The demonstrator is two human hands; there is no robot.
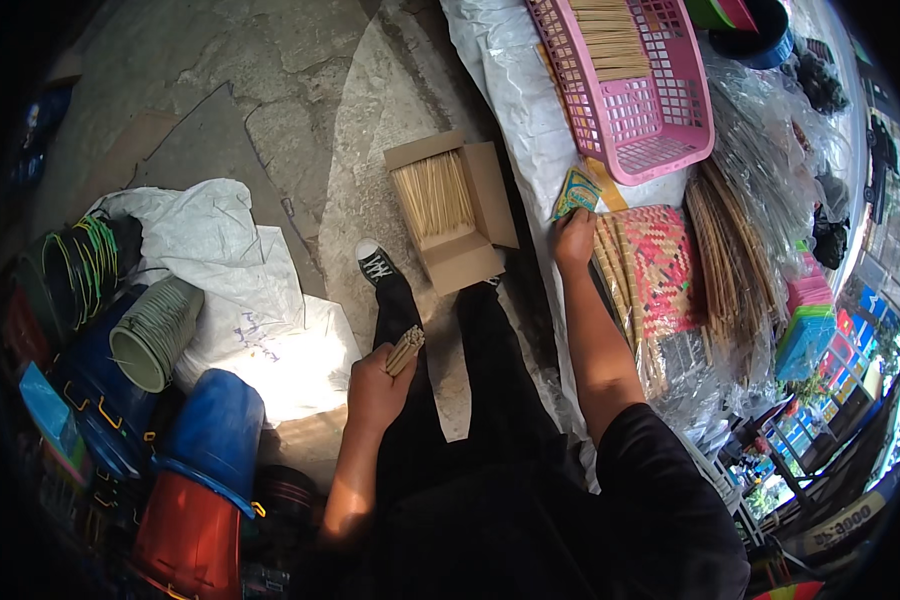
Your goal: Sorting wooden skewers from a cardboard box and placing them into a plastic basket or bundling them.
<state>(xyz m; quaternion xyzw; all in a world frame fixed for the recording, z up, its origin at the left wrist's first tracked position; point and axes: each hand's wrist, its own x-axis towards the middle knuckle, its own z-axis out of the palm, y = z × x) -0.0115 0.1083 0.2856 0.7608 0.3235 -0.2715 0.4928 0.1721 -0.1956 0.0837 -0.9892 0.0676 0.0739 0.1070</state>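
Note:
A bundle of thin wooden sticks (405,351) stands up out of my left hand (377,390), whose fingers are closed around it. My right hand (576,238) is out over the white sheeting at the right, pinching a small green and yellow printed packet (576,192) by its lower edge. On the concrete between the two hands, just beyond my feet, rests an open cardboard box (461,266). Many similar sticks (433,196) lie side by side in it, and its flaps are folded outward.
At the right, a pink plastic basket (630,174) holds more sticks (611,45). Below it lie red woven goods (660,270) and brown stick bundles (727,247). Blue buckets (214,427), a red bucket (187,532), a grey-green pail (154,337) and a white sack (195,217) occupy the left.

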